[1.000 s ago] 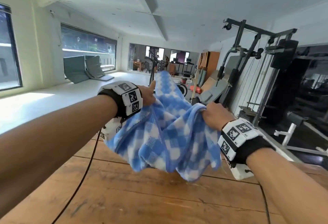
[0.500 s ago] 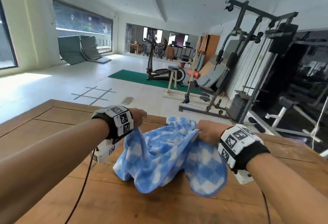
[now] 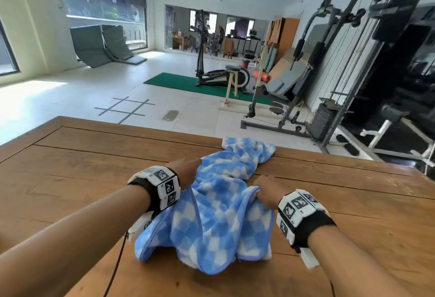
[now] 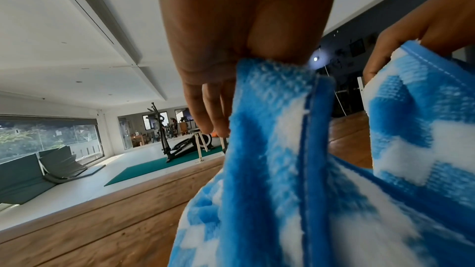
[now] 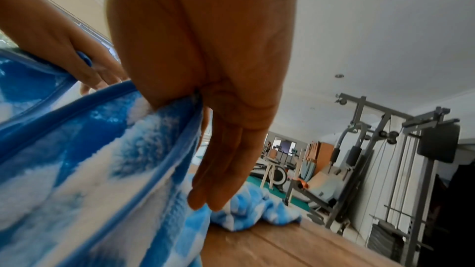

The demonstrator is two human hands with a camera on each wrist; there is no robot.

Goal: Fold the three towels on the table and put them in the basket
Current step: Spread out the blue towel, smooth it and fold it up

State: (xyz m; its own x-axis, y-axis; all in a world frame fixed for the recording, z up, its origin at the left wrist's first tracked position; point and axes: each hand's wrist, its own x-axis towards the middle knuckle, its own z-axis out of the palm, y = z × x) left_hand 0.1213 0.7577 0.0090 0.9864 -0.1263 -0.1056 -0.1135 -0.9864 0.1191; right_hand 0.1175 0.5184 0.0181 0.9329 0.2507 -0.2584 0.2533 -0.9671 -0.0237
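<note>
Your left hand (image 3: 186,174) and right hand (image 3: 268,190) each pinch the towel (image 3: 219,214) edge; its long axis runs from lower centre toward the upper right of the frame.

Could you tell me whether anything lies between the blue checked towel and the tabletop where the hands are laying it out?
Nothing visible does. The left hand and right hand each pinch an edge of the blue checked towel, whose far end already rests on bare wooden table. No basket or other towels are in view.
</note>
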